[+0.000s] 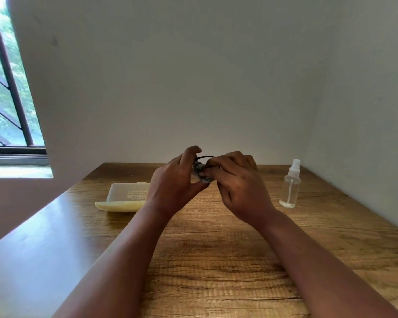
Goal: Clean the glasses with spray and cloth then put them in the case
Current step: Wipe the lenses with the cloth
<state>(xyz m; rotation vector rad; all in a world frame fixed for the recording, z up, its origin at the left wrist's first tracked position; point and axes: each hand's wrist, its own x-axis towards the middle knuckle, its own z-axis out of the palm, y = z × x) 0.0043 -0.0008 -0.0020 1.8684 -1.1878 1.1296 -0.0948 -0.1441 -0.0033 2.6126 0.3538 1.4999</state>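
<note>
Grey cloth [201,172] sits bunched between both hands, raised above the middle of the table [216,260]; the left hand [174,188] curls round 1 side of the glasses [205,157] with thumb below and fingers above, and the right hand [236,182] pinches the cloth against them; the step in hand looks like wiping a lens, with spraying seemingly done, since the bottle [290,187] stands upright and untouched at the right, well apart from the hands; the case [124,196] lies open at the left, its pale lid toward the wall, partly hidden behind the left wrist. Of the glasses only a thin dark arc of frame shows above the cloth; lenses and arms are hidden, so I cannot tell which lens is being rubbed or how clean it is; the frame looks slight and would bend under a hard squeeze. Next, I judge, the cloth should pass to the other lens with light pressure, then the arms need folding before the glasses go left into the case.
</note>
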